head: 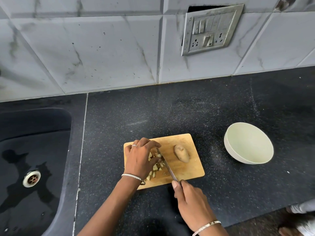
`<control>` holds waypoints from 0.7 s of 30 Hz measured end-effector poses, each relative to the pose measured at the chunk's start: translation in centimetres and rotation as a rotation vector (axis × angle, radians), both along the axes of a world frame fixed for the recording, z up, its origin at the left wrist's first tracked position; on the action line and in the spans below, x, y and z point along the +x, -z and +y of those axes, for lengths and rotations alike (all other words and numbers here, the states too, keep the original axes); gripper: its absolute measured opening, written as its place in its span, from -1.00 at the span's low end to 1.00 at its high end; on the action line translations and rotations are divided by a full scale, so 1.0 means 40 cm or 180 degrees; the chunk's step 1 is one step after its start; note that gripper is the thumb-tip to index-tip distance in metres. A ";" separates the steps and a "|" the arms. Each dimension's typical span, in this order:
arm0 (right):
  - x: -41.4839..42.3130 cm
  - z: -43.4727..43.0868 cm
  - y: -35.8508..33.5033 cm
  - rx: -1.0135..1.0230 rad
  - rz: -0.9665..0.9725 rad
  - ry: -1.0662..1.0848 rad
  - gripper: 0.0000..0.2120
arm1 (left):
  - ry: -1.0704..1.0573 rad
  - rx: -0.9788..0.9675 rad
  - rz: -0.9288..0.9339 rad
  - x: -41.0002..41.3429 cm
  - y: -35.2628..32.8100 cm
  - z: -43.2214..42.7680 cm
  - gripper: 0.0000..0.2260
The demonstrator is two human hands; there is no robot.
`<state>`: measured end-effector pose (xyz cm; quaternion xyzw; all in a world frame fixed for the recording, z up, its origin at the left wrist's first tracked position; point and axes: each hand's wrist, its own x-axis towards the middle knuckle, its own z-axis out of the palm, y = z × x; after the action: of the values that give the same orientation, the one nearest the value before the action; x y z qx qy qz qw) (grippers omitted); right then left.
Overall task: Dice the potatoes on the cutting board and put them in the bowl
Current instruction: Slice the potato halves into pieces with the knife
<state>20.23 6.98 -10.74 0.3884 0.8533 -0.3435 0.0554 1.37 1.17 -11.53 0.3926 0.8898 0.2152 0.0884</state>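
Note:
A wooden cutting board (187, 169) lies on the black counter. On its left half sit several cut potato pieces (156, 167). My left hand (139, 157) is over them, fingers curled down and holding the pieces against the blade. My right hand (190, 201) grips the handle of a knife (167, 167), whose blade runs across the board just right of the pieces. A whole unpeeled potato (182, 153) rests on the board's right half. A pale green bowl (248, 143) stands to the right of the board with nothing in it.
A dark sink (32, 160) with a metal drain and some water fills the left. A tiled wall with a switch panel (211, 29) rises behind the counter. The counter's front edge runs at lower right, with feet on the floor below.

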 end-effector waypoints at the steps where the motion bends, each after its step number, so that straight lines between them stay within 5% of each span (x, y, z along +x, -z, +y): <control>1: 0.004 0.004 -0.005 -0.0014 0.0022 -0.0011 -0.60 | -0.0042 -0.0007 0.0022 -0.005 0.001 0.000 -0.69; 9: 0.035 0.021 -0.056 -0.0093 0.0109 0.0108 -0.59 | -0.0326 -0.0096 0.0144 -0.044 0.010 -0.026 -0.91; 21: 0.001 -0.008 0.018 -0.0085 -0.0119 0.0052 -0.46 | -0.0411 -0.0025 0.0089 -0.049 0.012 -0.040 -0.84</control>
<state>20.28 6.67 -11.46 0.4009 0.8443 -0.3479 0.0736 -0.60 -0.43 -12.02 0.3370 0.9153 0.2114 0.0634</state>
